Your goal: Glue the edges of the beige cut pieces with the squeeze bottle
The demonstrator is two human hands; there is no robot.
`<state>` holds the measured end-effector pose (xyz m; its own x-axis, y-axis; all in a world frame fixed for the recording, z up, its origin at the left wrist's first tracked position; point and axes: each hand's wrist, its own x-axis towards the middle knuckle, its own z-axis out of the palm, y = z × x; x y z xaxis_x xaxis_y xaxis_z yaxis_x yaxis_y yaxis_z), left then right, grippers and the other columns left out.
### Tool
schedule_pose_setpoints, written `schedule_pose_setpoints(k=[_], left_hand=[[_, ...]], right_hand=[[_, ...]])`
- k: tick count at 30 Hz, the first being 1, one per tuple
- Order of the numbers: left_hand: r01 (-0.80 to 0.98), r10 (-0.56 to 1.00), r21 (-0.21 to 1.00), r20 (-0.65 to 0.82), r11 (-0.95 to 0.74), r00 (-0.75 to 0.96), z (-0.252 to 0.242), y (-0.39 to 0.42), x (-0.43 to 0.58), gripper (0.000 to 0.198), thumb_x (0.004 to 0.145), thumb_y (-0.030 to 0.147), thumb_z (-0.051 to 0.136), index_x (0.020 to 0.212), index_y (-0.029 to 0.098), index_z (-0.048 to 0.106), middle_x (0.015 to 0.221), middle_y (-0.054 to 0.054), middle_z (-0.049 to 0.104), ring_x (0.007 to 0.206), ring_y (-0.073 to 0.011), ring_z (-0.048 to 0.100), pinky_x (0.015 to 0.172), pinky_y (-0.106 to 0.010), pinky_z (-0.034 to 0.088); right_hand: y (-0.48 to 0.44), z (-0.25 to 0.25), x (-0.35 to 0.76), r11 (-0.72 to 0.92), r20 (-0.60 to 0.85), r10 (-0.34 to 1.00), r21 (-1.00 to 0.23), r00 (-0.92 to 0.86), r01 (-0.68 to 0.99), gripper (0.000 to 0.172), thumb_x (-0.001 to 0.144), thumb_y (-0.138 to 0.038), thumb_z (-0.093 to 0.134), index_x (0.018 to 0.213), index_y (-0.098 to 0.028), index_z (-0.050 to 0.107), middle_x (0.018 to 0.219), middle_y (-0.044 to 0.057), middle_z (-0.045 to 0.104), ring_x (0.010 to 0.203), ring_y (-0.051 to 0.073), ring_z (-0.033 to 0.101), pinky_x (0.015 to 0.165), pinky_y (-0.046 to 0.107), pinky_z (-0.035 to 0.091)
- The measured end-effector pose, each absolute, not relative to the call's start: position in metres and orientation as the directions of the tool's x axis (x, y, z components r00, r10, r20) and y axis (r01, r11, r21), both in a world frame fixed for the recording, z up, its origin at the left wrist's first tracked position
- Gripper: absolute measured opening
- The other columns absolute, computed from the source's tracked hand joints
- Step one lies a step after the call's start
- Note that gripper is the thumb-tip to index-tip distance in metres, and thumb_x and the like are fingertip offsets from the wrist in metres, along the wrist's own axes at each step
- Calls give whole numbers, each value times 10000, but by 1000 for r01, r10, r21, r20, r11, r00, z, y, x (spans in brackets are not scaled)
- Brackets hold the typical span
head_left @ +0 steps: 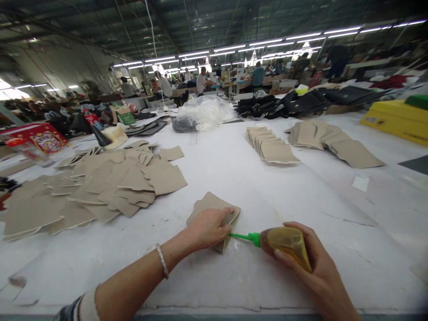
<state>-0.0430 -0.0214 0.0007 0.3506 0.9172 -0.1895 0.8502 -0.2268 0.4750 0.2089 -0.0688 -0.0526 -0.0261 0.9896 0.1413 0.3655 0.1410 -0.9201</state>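
Leftmost on the white table (234, 178) sits a red printed box (45, 138), and just right of it a wide, loose spread of tan cut pieces (100, 187) overlaps in a rough heap that reaches toward the table's middle. Nearer the front edge, the left hand (209, 228), with a bracelet (162, 261) on its wrist, lies palm-down with fingers flat on a small stack of tan pieces (214, 207), pinning it to the table; the top layers look slightly parted at the stack's near right edge. Against that edge points the green nozzle (245, 237) of an amber squeeze bottle (286, 244), which lies nearly level above the table. The right hand (314, 263) is wrapped around the bottle's body, thumb on the near side and fingers curled over the far side. Farther back, a clear plastic bag (203, 112) lies crumpled near the middle, then a neat fanned row of tan pieces (272, 145), then a second fanned row (334, 140) to its right. Dark material (301, 102) is piled behind those rows, and a yellow box (397, 118) stands at the far right. Other people work at distant benches under strip lights.
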Motion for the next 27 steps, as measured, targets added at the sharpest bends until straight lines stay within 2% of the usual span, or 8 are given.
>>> schedule_pose_setpoints(k=[3, 9, 16, 23, 27], left_hand=[[853, 915, 469, -192, -231, 354, 3, -21, -43, 583, 786, 233, 460, 1366, 230, 518, 805, -41, 685, 765, -232, 615, 713, -307, 440], [854, 918, 472, -197, -219, 344, 2, -22, -42, 572, 797, 240, 466, 1365, 219, 519, 807, -45, 687, 773, -231, 618, 711, -301, 435], [855, 919, 470, -195, -220, 344, 1, -21, -41, 573, 798, 238, 472, 1370, 230, 514, 811, -46, 690, 779, -236, 624, 715, -302, 431], [870, 920, 449, -216, -204, 327, 4, -23, -39, 564, 806, 240, 463, 1368, 233, 515, 810, -51, 691, 783, -242, 625, 717, -304, 431], [868, 920, 451, -212, -208, 330, 4, -22, -40, 572, 800, 239, 467, 1370, 232, 514, 783, -49, 683, 774, -245, 623, 707, -306, 430]], right_hand=[[-74, -48, 207, 81, 59, 995, -951, -82, 298, 486, 816, -505, 673, 1178, -234, 496, 966, 23, 643, 859, 231, 635, 732, 262, 514], [-68, -46, 208, 52, 62, 998, -956, 26, 288, 535, 795, -529, 693, 1186, -228, 486, 957, 21, 640, 826, 220, 626, 718, 258, 505], [-74, -48, 206, 35, 3, 990, -974, -140, 224, 500, 831, -517, 665, 1189, -237, 458, 958, 13, 638, 888, 224, 614, 748, 251, 493], [-63, -43, 211, 25, 55, 992, -968, 115, 250, 547, 757, -537, 721, 1154, -226, 510, 978, 25, 636, 859, 233, 607, 748, 280, 485], [-64, -43, 210, 28, 54, 994, -965, 93, 260, 544, 755, -524, 727, 1156, -222, 519, 951, 26, 645, 830, 236, 620, 742, 291, 489]])
